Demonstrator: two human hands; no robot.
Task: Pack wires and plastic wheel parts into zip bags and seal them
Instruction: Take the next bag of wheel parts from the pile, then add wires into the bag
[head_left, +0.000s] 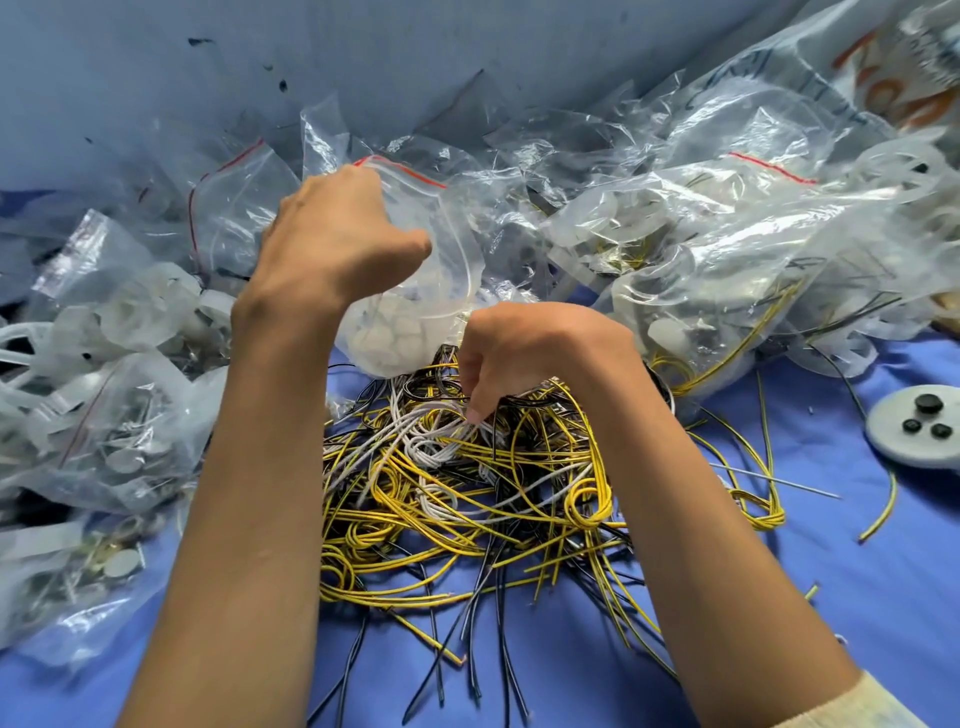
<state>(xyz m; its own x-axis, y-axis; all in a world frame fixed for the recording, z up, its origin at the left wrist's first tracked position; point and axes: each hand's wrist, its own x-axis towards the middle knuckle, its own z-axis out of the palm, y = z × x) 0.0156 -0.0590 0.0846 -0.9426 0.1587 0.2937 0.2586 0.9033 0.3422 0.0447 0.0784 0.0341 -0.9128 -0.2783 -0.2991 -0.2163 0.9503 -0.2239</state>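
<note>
The left hand (332, 244), fingers curled, grips the clear red-striped zip bag (441, 270) above the blue worktop (831, 597); white plastic wheel parts (389, 332) are inside. The right hand (540, 353) pinches wires from the tangled yellow, white and black wire pile (467, 493). Filled bags (119, 441) lie alongside. Wire insertion and sealing appear outstanding.

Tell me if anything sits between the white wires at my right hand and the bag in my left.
Nothing visible does. The right hand pinches white wires directly below the zip bag the left hand holds up; only yellow and black wires tangled with them might drag.
</note>
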